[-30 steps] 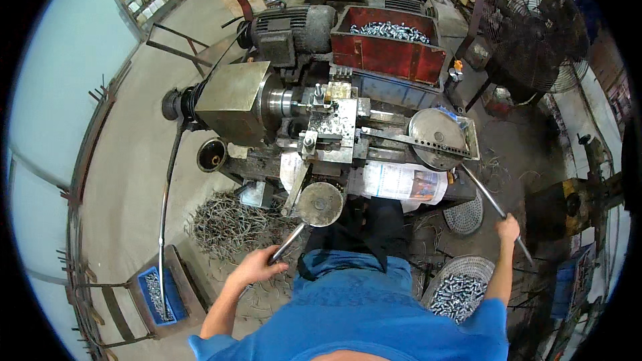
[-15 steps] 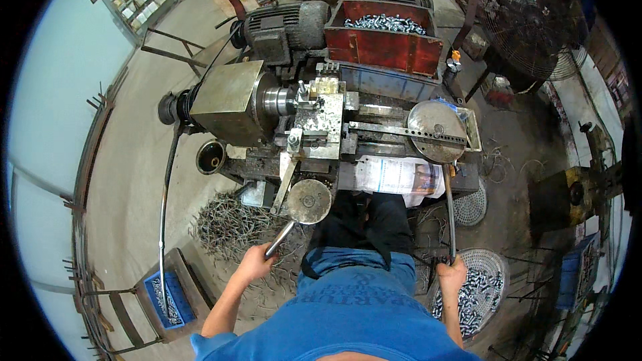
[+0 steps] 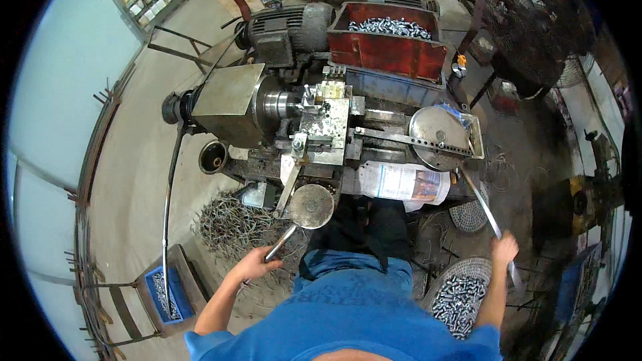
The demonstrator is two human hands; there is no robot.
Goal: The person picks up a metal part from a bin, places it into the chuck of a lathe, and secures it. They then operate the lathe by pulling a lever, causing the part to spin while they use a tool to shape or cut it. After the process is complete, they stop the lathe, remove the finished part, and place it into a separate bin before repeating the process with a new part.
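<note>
Two bare hands grip levers on a metal lathe (image 3: 321,120). The left hand (image 3: 256,264) has its fingers clamped around the lower end of a short handle (image 3: 281,244); ahead of those fingers and slightly right, the handle meets a round steel disc (image 3: 311,206) that juts past the machine's front edge, just beside the wearer's dark trousers. The right hand (image 3: 505,249) has its fingers wrapped around a long bar (image 3: 483,207), whose blurred free end sticks out behind them, to the right. Ahead and left of the right fingers, the bar's far end reaches the lower edge of a larger disc (image 3: 438,124), crossed by a perforated strip (image 3: 401,139).

Between the two hands' fingers, and farther ahead, a printed sheet (image 3: 394,182) covers part of the machine's front edge. Behind and left of the right fingers, a round basket (image 3: 468,263) of small metal parts sits beside the forearm. Beyond the left fingers, a scrap pile (image 3: 234,224) spreads over the floor; farther left, a pale strip of floor (image 3: 130,160) runs up to the wall (image 3: 60,93).
</note>
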